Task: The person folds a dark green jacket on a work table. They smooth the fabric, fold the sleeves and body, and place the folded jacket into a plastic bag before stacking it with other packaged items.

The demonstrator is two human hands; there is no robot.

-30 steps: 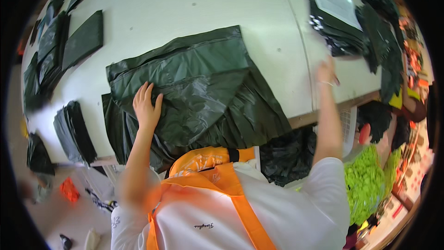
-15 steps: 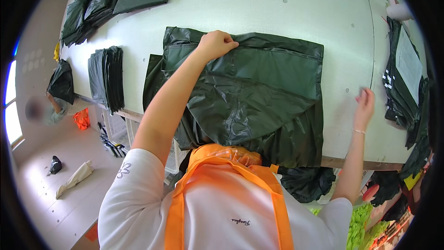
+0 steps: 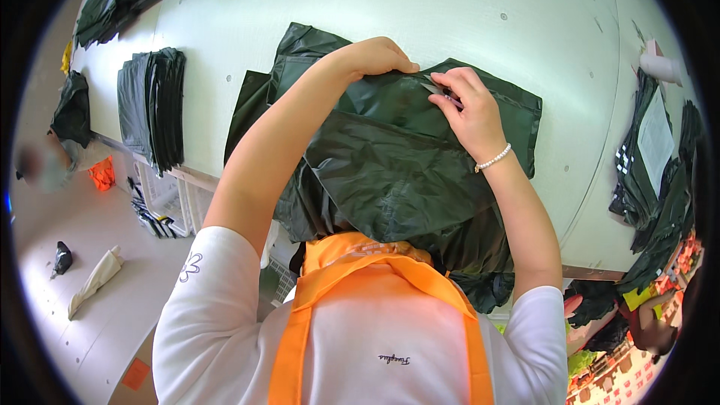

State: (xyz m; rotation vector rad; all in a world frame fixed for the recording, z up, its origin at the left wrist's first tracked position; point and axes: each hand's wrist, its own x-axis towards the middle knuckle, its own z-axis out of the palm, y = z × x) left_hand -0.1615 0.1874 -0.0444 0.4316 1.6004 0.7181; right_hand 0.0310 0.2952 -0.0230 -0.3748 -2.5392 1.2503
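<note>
- The left hand (image 3: 381,56) lies with the palm down on the far edge of the dark green plastic bag (image 3: 390,172), the fingers curled over the edge and pressing it to the table.
- The right hand (image 3: 471,109) is just beside it, fingers bent and pinching the same edge of the bag; a small thin thing shows between its fingertips, but it is too small to say what it is.
- On the right wrist sits a white bead bracelet (image 3: 493,158).
- The bag is spread on the white table (image 3: 465,7), and its near part hangs over the table edge towards the orange apron (image 3: 360,270).
- To the left on the table stands a stack of folded dark bags (image 3: 152,105), well apart from the hands.
- Another pile of dark bags (image 3: 656,172) lies at the right side of the table.
</note>
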